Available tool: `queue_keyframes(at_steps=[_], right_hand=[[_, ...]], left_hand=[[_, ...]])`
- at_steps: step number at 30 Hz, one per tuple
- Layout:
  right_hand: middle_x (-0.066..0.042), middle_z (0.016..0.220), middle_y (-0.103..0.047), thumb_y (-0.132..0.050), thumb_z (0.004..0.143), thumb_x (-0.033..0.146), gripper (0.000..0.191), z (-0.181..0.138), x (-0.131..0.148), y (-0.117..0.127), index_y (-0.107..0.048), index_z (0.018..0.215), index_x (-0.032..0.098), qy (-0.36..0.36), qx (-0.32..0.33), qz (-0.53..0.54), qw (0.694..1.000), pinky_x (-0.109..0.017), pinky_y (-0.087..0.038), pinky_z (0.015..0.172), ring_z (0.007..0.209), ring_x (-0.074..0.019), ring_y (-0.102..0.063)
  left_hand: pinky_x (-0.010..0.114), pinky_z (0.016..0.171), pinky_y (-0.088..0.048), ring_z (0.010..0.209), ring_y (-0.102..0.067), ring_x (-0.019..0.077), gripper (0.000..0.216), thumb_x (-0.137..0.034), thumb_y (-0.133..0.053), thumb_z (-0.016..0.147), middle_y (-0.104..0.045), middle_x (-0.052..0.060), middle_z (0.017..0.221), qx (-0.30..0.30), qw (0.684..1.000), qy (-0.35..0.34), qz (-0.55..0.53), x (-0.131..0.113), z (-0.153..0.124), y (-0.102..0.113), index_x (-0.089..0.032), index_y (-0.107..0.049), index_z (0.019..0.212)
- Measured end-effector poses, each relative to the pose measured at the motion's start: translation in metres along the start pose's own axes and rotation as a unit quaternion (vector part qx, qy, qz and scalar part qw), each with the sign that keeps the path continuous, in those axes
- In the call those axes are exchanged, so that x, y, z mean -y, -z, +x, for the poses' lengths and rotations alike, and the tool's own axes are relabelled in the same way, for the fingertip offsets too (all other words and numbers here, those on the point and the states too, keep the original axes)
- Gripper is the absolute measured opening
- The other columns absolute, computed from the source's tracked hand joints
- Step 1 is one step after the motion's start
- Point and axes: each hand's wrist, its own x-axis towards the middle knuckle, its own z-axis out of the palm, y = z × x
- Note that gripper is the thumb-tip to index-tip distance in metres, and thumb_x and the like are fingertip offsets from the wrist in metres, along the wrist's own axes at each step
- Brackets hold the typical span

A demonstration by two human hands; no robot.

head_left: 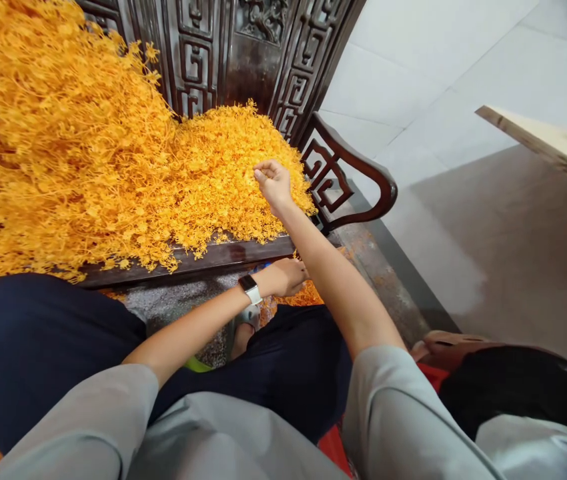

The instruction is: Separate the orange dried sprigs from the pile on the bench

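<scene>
A large heap of small orange flower-like pieces with thin stems (88,153) covers the dark wooden bench. Over the right end of this heap is my right hand (272,181), its thumb and fingers pinched together. Whether a piece is between the fingertips I cannot make out against the orange. My left hand (287,277), with a watch (250,289) on its wrist, is below the bench's front edge with curled fingers. My right forearm crosses in front of its fingertips, so what it holds is hidden. A bit of orange shows just above it.
The bench has a carved backrest (253,73) and a curved armrest (383,193) on the right. More orange pieces (308,293) lie below the bench front, between my knees. A board edge (538,143) juts in at right. Another person's dark-clothed leg (518,387) is close by on my right.
</scene>
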Motion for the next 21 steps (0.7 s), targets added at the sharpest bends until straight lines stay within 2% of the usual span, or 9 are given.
queue_keyframes(at_steps=[3,6,7,9,11,12,14,17,21], right_hand=[[-0.003,0.086,-0.068,-0.063,0.095,0.023,0.005,0.000,-0.002,-0.006,-0.058,0.097,0.023,-0.017,-0.014,-0.002,1.000,-0.030,-0.050,0.069,0.075,-0.0154,-0.063],[-0.002,0.075,-0.066,-0.065,0.094,0.021,0.009,-0.001,-0.002,-0.007,-0.056,0.093,0.022,-0.008,-0.009,0.009,1.000,-0.032,-0.051,0.072,0.071,-0.0159,-0.063],[0.000,0.071,-0.063,-0.066,0.094,0.021,0.011,-0.001,-0.002,-0.006,-0.055,0.091,0.023,0.002,-0.004,0.002,1.000,-0.032,-0.051,0.072,0.068,-0.0155,-0.061],[0.004,0.062,-0.053,-0.066,0.095,0.023,0.015,-0.003,-0.001,-0.006,-0.053,0.087,0.024,0.021,0.006,-0.025,0.999,-0.032,-0.048,0.068,0.059,-0.0140,-0.052],[0.007,0.058,-0.040,-0.067,0.097,0.029,0.019,-0.005,0.000,-0.010,-0.052,0.086,0.025,0.031,0.027,-0.043,0.998,-0.031,-0.046,0.064,0.055,-0.0128,-0.040],[0.008,0.058,-0.037,-0.068,0.098,0.034,0.022,-0.006,0.000,-0.012,-0.051,0.087,0.025,0.033,0.041,-0.040,0.998,-0.030,-0.046,0.063,0.055,-0.0127,-0.036],[0.008,0.061,-0.035,-0.068,0.099,0.046,0.028,-0.006,0.002,-0.018,-0.049,0.090,0.026,0.031,0.064,-0.017,0.997,-0.030,-0.045,0.061,0.056,-0.0131,-0.033],[0.007,0.063,-0.036,-0.065,0.098,0.057,0.036,-0.004,0.002,-0.024,-0.045,0.092,0.028,0.020,0.063,0.005,0.998,-0.029,-0.039,0.057,0.057,-0.0137,-0.031],[0.008,0.063,-0.033,-0.065,0.099,0.054,0.035,-0.002,-0.002,-0.032,-0.043,0.090,0.028,0.025,0.065,-0.024,0.997,-0.029,-0.035,0.059,0.057,-0.0138,-0.029]], left_hand=[[0.039,0.084,-0.058,0.094,-0.074,0.0268,0.025,-0.021,-0.054,0.098,-0.078,0.015,0.107,0.019,0.999,0.030,0.027,0.008,-0.021,0.014,-0.017,-0.076,0.109],[0.037,0.071,-0.052,0.077,-0.070,0.0252,0.021,-0.026,-0.056,0.097,-0.074,0.010,0.083,0.006,0.993,0.107,0.055,0.027,-0.044,0.047,-0.020,-0.076,0.099],[0.037,0.070,-0.050,0.074,-0.069,0.0248,0.022,-0.029,-0.056,0.099,-0.072,0.009,0.078,-0.035,0.986,0.150,0.062,0.036,-0.052,0.061,-0.020,-0.075,0.099],[0.037,0.070,-0.048,0.072,-0.067,0.0239,0.029,-0.038,-0.051,0.104,-0.070,0.007,0.077,-0.177,0.948,0.257,0.066,0.053,-0.064,0.090,-0.019,-0.072,0.111],[0.038,0.077,-0.049,0.085,-0.069,0.0261,0.038,-0.045,-0.051,0.107,-0.072,0.011,0.091,-0.312,0.889,0.326,0.078,0.072,-0.072,0.116,-0.017,-0.065,0.128],[0.039,0.081,-0.049,0.095,-0.069,0.0279,0.041,-0.047,-0.055,0.106,-0.072,0.014,0.100,-0.344,0.873,0.335,0.087,0.081,-0.074,0.127,-0.016,-0.062,0.132],[0.039,0.087,-0.049,0.105,-0.067,0.0294,0.037,-0.047,-0.060,0.104,-0.071,0.017,0.109,-0.317,0.891,0.316,0.079,0.099,-0.077,0.142,-0.016,-0.065,0.124],[0.037,0.079,-0.046,0.082,-0.064,0.0228,0.033,-0.042,-0.049,0.109,-0.069,0.009,0.086,-0.217,0.932,0.289,0.006,0.120,-0.081,0.151,-0.019,-0.064,0.090],[0.037,0.074,-0.041,0.067,-0.053,0.0206,0.040,-0.041,-0.043,0.111,-0.060,0.004,0.071,-0.234,0.927,0.291,0.021,0.128,-0.091,0.150,-0.022,-0.056,0.077]])
